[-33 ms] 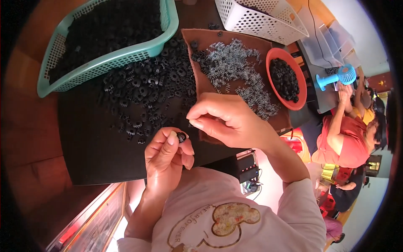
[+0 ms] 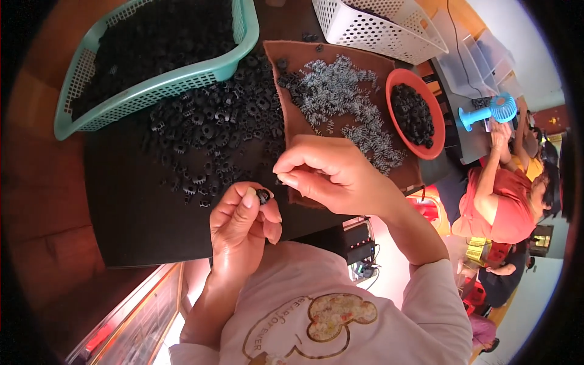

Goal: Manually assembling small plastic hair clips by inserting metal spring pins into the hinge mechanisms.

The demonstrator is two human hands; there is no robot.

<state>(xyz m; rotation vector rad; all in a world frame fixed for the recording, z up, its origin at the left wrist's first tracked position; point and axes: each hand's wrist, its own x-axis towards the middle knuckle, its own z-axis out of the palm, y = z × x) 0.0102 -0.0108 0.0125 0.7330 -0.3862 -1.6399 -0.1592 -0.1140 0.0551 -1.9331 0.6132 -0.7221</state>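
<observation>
Right hand (image 2: 340, 173) edges toward 4 o'clock; work seems little advanced. Fingertips pinched; cannot tell if holding anything. Left hand (image 2: 238, 222) grips black part (image 2: 263, 197) between thumb and finger, 7 o'clock from pinch.

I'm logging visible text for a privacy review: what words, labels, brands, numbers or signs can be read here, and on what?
White shirt: curved lettering beside the print; readable, but not copied here.
Black ring, green basket, orange bowl: no text I can make out.
Black equipment: any marking too small to read.
</observation>
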